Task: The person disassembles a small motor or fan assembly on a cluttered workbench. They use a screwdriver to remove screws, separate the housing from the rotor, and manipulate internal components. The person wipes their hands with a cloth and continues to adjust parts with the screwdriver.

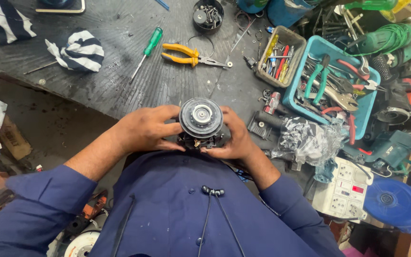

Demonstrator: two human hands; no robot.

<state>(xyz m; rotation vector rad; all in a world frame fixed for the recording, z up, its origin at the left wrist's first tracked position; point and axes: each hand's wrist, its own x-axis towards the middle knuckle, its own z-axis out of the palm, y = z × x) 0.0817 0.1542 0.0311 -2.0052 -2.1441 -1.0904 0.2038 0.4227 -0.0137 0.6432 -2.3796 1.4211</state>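
Head view: your left hand (146, 128) and right hand (231, 138) both grip a round motor assy (200, 121), fingers wrapped on opposite sides, disc face up, held close to your chest at the bench edge. Beyond your fingertips: yellow pliers (186, 53) and green screwdriver (147, 50). Just right of your right hand: crumpled plastic bag (310, 138), blue tool tray (365, 112)

I see even, fairly bright light from above, with soft, short shadows. The scratched dark grey metal bench top (134, 57) throws a pale sheen near its middle. Straight edges bow toward the corners (wide lens). Focus holds at centre; the bottom corners look dimmer and softer.
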